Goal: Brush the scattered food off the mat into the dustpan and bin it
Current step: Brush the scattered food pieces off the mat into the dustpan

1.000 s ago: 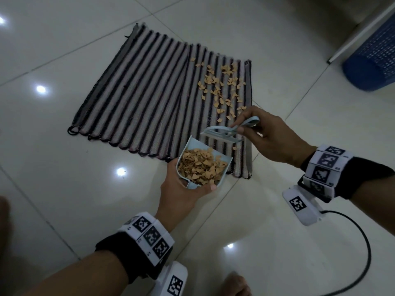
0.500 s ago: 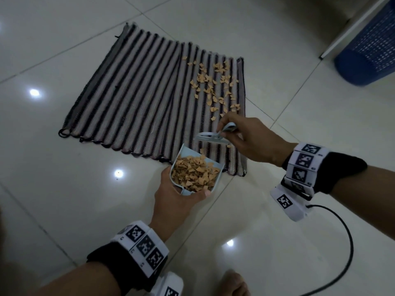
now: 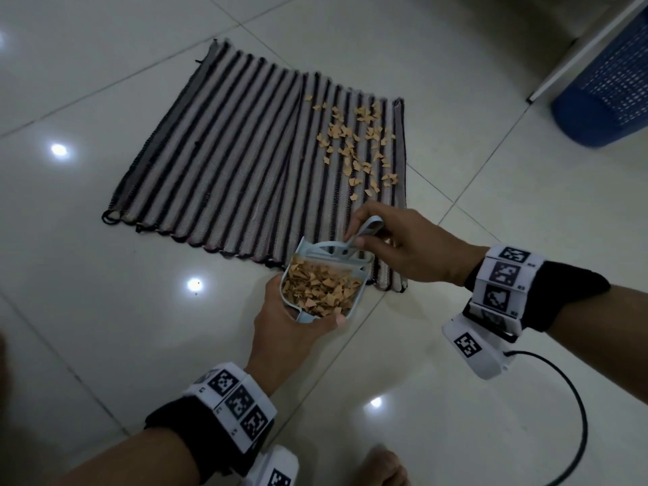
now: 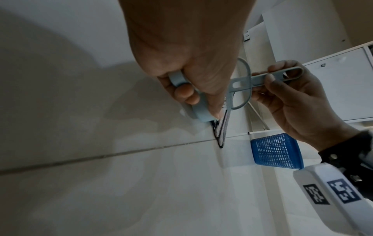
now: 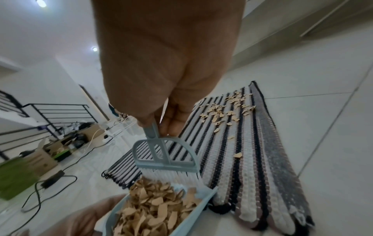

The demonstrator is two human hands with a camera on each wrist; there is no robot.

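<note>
Gripping the little pale blue dustpan [image 3: 354, 275] by its short handle, the left hand [image 3: 291, 331] has its fingers curled right round it, and in the left wrist view you can see those fingers [image 4: 182, 94] wrapped over the handle loop. Dustpan's packed with tan food flakes [image 3: 321, 287], and its mouth sits at the mat's near edge, close to the near right corner.

Right hand [image 3: 403, 247] is pinching the matching brush [image 3: 335, 250] by its thin handle, thumb and fingertips closed on it. The right wrist view shows the white bristles [image 5: 171, 175] pointing down, touching the flakes at the dustpan's open lip.

Striped mat [image 3: 245, 163] lies flat on the glossy white tiled floor [image 3: 105, 310]. A patch of scattered food [image 3: 354, 142] is sitting on it along the right edge, from about the far right corner to roughly midway down that side. The rest of the mat's stripes look bare from the head view.

Blue mesh bin [image 3: 610, 92] stands on the floor well apart from the mat, off past its far right corner, next to a white cabinet edge [image 3: 578, 54]. A black cable [image 3: 575, 415] loops across the tiles from the right wrist unit. Bare toes [image 3: 382, 464] are just poking in at the bottom of the head view.
</note>
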